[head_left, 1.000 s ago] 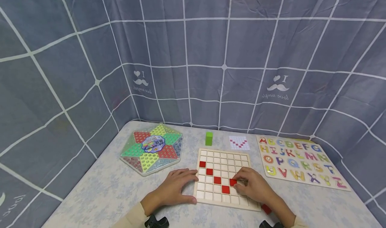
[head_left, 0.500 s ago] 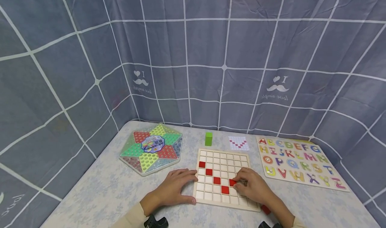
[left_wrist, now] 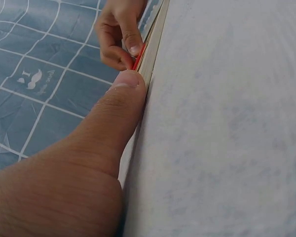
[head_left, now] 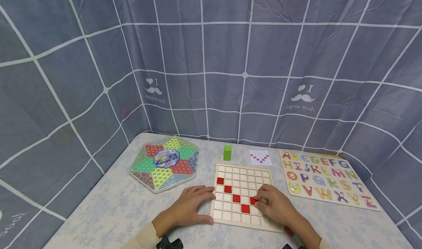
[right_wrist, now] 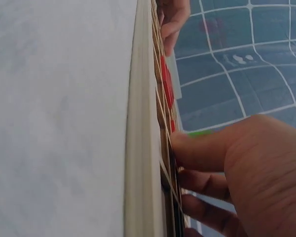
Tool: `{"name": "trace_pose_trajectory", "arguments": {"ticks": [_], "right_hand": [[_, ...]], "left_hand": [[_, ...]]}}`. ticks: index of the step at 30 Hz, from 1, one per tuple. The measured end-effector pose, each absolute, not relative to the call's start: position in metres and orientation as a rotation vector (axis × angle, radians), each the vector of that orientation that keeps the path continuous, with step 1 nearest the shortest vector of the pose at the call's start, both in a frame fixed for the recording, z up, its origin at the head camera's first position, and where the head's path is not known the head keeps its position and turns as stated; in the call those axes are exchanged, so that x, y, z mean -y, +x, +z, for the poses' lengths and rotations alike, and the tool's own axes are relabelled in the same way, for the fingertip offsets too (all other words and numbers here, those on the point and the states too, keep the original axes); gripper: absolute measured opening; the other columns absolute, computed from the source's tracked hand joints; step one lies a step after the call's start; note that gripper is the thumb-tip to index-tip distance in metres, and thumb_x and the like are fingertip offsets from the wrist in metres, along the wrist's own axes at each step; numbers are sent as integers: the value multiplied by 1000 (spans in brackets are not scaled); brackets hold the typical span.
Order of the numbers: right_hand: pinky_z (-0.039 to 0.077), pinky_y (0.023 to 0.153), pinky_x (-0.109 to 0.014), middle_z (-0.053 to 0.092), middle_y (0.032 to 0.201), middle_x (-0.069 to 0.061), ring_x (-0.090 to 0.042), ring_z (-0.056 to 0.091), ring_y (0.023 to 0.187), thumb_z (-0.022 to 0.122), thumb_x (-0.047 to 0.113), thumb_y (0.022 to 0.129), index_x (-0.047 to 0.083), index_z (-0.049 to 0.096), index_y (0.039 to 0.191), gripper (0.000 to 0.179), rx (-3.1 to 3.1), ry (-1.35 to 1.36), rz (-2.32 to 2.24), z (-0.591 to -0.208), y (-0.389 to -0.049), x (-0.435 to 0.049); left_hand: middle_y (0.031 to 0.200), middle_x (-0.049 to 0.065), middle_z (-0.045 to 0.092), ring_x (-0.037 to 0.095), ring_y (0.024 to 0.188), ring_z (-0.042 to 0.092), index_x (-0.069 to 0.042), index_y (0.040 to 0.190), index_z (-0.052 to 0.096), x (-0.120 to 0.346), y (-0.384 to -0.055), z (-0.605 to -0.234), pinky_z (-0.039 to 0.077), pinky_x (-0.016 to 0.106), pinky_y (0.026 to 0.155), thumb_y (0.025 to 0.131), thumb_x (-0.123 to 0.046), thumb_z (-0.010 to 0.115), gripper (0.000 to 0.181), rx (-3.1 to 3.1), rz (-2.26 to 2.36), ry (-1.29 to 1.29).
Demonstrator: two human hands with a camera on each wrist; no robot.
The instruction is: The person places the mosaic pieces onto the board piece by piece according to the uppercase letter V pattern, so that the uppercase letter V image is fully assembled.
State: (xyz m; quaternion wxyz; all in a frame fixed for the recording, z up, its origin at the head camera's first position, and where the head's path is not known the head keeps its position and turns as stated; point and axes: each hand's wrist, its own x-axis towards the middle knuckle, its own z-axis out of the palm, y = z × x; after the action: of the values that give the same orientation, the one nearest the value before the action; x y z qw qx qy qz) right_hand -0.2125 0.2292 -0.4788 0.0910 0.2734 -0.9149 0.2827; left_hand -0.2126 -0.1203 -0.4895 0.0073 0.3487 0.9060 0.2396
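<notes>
A wooden grid board (head_left: 243, 227) with pale square cells lies on the table, seen in the head view. Several red square tiles (head_left: 236, 198) sit in its cells in a slanting row. My left hand (head_left: 191, 207) rests along the board's left edge, fingers extended and thumb (left_wrist: 121, 98) against its side. Over the right part of the board, my right hand (head_left: 275, 204) pinches a red tile (head_left: 252, 200) at a cell, between thumb and fingertips. My fingers partly cover that tile. Another red piece (head_left: 289, 230) lies by the board's lower right corner, partly hidden by my right wrist.
Behind the board stand a green block (head_left: 227, 152) and a pattern card (head_left: 260, 157) with a pink V shape. To the left lies a hexagonal Chinese checkers set (head_left: 161, 174). An alphabet puzzle board (head_left: 329, 181) lies to the right. A grid-patterned curtain (head_left: 224, 91) hangs behind the table.
</notes>
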Motion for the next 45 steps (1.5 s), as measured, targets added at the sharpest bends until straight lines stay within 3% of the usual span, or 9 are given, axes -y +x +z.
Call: {"name": "trace_pose_trajectory", "arguments": {"ticks": [5, 11, 17, 24, 33, 45], "right_hand": [[49, 76, -32, 57, 96, 17, -7, 51, 88, 81, 11, 84, 23, 71, 88, 16, 2699, 870, 811, -479, -212, -231], [49, 88, -39, 57, 104, 18, -9, 52, 100, 80, 20, 88, 25, 67, 102, 20, 2782, 835, 823, -482, -213, -233], [47, 85, -36, 57, 106, 14, -10, 50, 98, 76, 23, 92, 22, 66, 110, 20, 2804, 882, 862, -480, -215, -237], [48, 91, -39, 57, 121, 11, -15, 51, 111, 68, 30, 99, 18, 66, 125, 28, 2793, 875, 922, -471, -209, -246], [51, 92, -37, 60, 120, 9, -15, 57, 112, 73, 33, 95, 20, 65, 126, 34, 2836, 793, 981, -463, -182, -291], [48, 83, -29, 55, 120, 10, -6, 47, 107, 77, 34, 91, 34, 69, 115, 25, 2885, 918, 983, -480, -152, -336]], "left_hand": [[155, -7, 44, 29, 140, 39, -30, 134, 60, 120, -213, -490, 31, 62, 104, 83, -73, 66, 67, -2829, 749, 1092], [154, -5, 45, 30, 140, 39, -28, 134, 61, 121, -212, -489, 30, 61, 106, 83, -71, 67, 68, -2826, 754, 1096], [154, -6, 45, 29, 140, 39, -28, 134, 61, 120, -213, -490, 30, 61, 106, 83, -71, 67, 67, -2834, 765, 1091], [154, -5, 45, 30, 140, 39, -27, 134, 61, 120, -213, -491, 30, 62, 105, 83, -71, 67, 67, -2830, 780, 1103], [155, -6, 44, 29, 140, 39, -28, 135, 59, 120, -214, -490, 30, 61, 105, 83, -71, 67, 67, -2823, 773, 1104], [154, -6, 46, 29, 140, 39, -26, 134, 61, 121, -213, -490, 31, 61, 103, 83, -70, 68, 67, -2841, 775, 1118]]}}
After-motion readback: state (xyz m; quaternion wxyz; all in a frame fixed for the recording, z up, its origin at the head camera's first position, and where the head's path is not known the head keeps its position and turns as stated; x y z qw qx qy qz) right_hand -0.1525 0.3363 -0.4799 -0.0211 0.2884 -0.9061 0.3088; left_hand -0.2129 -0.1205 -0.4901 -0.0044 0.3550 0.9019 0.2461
